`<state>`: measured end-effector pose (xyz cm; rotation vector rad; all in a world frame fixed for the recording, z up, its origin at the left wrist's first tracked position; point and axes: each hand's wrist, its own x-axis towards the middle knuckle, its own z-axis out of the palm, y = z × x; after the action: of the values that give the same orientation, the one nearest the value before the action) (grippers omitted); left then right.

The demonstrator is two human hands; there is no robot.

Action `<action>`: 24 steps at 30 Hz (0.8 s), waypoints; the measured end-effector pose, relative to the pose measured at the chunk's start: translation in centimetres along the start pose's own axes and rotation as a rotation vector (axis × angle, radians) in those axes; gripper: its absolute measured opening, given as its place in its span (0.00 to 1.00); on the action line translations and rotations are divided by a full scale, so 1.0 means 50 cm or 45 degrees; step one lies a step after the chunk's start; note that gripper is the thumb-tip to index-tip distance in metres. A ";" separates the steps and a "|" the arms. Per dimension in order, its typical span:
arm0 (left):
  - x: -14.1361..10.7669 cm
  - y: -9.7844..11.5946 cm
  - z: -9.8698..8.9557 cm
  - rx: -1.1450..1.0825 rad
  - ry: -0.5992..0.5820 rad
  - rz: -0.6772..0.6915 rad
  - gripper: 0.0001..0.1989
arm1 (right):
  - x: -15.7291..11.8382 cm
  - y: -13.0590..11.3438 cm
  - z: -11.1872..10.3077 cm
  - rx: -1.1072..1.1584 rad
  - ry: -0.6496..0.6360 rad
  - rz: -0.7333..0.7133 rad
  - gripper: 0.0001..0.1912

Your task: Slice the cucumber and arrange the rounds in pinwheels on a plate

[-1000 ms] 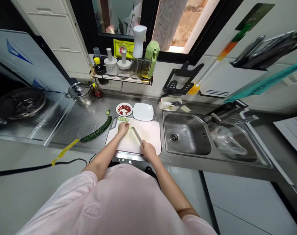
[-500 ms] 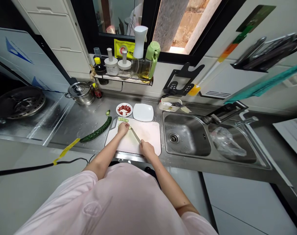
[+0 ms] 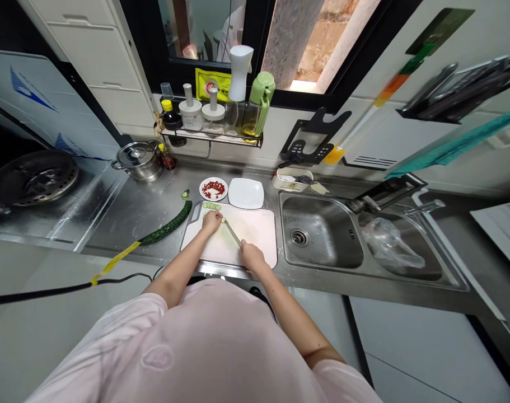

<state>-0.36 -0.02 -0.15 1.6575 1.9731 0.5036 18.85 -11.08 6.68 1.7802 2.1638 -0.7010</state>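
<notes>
A kitchen knife is gripped in the right hand, with the fingers wrapped closely around the handle, which is hidden by them. The blade is slanted across a pale pink cutting board, and its tip is just beside the left hand. A cucumber piece is held down on the board by the left hand, whose fingers are curled and pressed together over it; most of the piece is hidden. A small cucumber slice is seen near the blade tip, and a row of overlapping cucumber slices lies near the board's far edge.

A long dark-green cucumber is laid on the stainless steel surface to the left of the board, and a small cucumber end is placed beyond it. A round plate of chopped red food and a square white plate are set side by side just beyond the board. A steel sink is seen to the right, and a steel pot stands far to the left.
</notes>
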 end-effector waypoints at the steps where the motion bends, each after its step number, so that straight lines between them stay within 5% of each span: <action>1: 0.000 0.000 -0.001 -0.004 -0.005 0.000 0.12 | 0.001 0.000 0.000 0.001 -0.008 -0.001 0.14; 24: -0.012 0.004 -0.006 -0.063 -0.006 -0.007 0.11 | 0.033 -0.023 -0.038 0.002 -0.071 -0.009 0.16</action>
<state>-0.30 -0.54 0.30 1.6211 1.9459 0.5409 17.56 -8.86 7.72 1.7337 2.1347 -0.7452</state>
